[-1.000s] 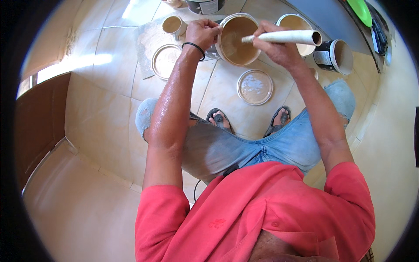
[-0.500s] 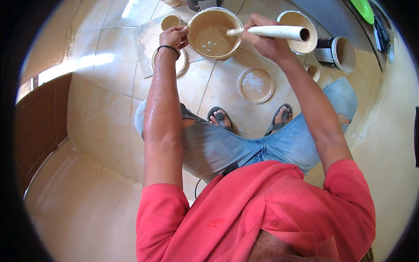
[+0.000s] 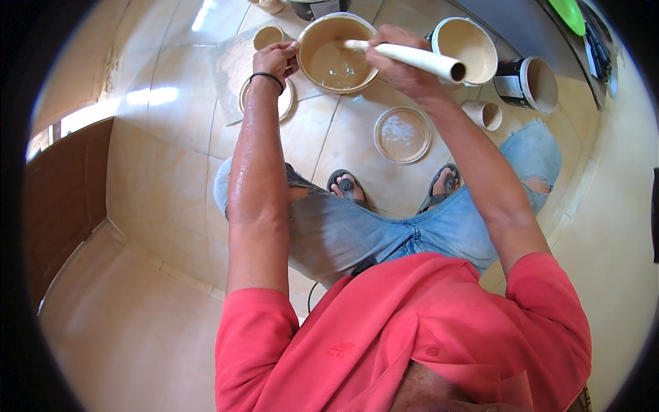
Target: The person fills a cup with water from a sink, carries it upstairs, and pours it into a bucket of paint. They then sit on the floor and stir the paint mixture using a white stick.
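At the frame's upper centre, the left hand (image 3: 274,62) grasps a bucket (image 3: 322,31) of tan liquid (image 3: 335,71) by its rim; just to the right, the right hand (image 3: 406,78) clasps a white tube (image 3: 423,60), its blurred left end perhaps touching the liquid.

Smooth tube (image 3: 420,60), plastic bucket (image 3: 311,48), glossy tiles (image 3: 161,154)

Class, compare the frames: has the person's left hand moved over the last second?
Yes: the left hand has moved to the left, farther from the round, white-patched lid, which stayed in place.
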Available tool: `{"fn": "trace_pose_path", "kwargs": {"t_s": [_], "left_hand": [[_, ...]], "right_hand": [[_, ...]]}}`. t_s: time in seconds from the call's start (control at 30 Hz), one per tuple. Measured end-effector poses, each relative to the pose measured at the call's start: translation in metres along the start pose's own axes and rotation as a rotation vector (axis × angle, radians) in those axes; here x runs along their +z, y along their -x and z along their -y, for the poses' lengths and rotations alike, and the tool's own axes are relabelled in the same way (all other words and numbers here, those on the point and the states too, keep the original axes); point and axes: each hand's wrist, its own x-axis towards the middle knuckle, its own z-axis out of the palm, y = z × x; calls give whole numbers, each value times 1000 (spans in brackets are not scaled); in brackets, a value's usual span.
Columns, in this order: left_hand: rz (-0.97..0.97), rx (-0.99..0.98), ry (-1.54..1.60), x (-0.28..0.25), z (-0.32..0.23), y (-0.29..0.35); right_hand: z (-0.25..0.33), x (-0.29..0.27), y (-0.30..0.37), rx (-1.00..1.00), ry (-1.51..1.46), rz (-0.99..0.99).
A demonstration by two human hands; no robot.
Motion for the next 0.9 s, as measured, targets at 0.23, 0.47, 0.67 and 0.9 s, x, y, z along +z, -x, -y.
{"fn": "trace_pose_path", "kwargs": {"t_s": [0.23, 0.47, 0.67, 0.9], "left_hand": [[19, 27, -3, 6, 1, 4], [105, 100, -303, 50, 21, 7], [145, 122, -137, 58, 11, 7], [163, 271, -201, 63, -18, 24]], "right_hand": [[4, 6, 3, -151, -23, 274], [-8, -34, 2, -104, 25, 395], [-13, -61, 2, -73, 176, 256], [12, -52, 25, 132, -95, 188]]}}
